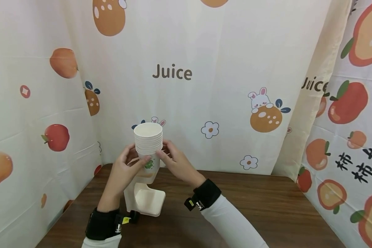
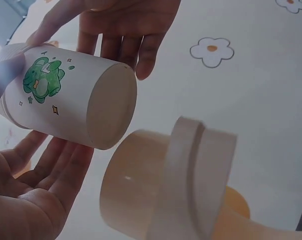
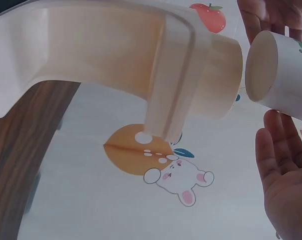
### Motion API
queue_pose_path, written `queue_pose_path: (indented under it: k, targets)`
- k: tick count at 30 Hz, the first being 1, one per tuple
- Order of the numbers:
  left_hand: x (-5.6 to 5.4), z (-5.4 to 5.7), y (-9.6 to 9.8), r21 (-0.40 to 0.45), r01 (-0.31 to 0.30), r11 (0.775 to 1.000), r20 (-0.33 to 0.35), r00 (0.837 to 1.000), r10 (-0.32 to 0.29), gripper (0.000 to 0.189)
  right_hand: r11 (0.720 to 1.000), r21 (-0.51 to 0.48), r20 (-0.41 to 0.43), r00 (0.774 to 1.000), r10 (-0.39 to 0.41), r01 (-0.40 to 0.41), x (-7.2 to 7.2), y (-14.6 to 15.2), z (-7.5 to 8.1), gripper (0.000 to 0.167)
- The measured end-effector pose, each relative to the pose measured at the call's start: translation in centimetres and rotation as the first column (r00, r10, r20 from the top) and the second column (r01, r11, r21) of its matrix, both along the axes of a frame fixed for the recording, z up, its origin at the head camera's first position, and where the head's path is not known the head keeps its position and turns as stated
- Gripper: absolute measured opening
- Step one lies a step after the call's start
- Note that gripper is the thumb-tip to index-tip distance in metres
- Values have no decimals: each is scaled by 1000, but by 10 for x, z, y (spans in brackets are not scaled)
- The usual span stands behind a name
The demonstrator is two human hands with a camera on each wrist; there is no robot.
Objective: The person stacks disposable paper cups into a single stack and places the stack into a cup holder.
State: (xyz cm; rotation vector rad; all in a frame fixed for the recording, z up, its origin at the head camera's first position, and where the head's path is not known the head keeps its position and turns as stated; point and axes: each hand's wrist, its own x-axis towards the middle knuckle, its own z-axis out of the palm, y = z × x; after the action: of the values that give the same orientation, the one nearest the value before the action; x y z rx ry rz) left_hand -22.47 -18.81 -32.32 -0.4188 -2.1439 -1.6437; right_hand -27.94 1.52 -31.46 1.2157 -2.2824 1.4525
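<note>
A nested stack of white paper cups (image 1: 148, 141) is held upright between both hands in the head view. The lowest cup (image 2: 65, 95) carries a green cartoon animal print. My left hand (image 1: 127, 164) grips the stack from the left, its thumb across the front. From the right, my right hand (image 1: 177, 162) holds it with the thumb near the stacked rims. Directly beneath is a cream-white stand (image 1: 150, 202) with a flat square base and a round collar (image 3: 218, 75) at its top. In the right wrist view, the bottom cup's base faces this collar with a narrow gap.
The stand is on a dark brown wooden table (image 1: 235, 206), toward its left side. Behind the table hangs a white curtain (image 1: 223, 89) printed with fruit, rabbits and flowers. More printed cloth closes in the left and right sides.
</note>
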Motion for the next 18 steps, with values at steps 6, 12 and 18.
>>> queue_pose_path:
  k: [6, 12, 18]
  targets:
    - [-10, 10, -13, 8, -6, 1000, 2, 1000, 6, 65, 1000, 13, -20, 1000, 0, 0, -9, -14, 11, 58]
    - [-26, 11, -25, -13, -18, 1000, -26, 999, 18, 65, 1000, 12, 2, 1000, 6, -6, -20, -26, 16, 61]
    - [-36, 6, -31, -22, -3, 1000, -24, 1000, 3, 66, 1000, 14, 45, 999, 27, -27, -28, -31, 12, 53]
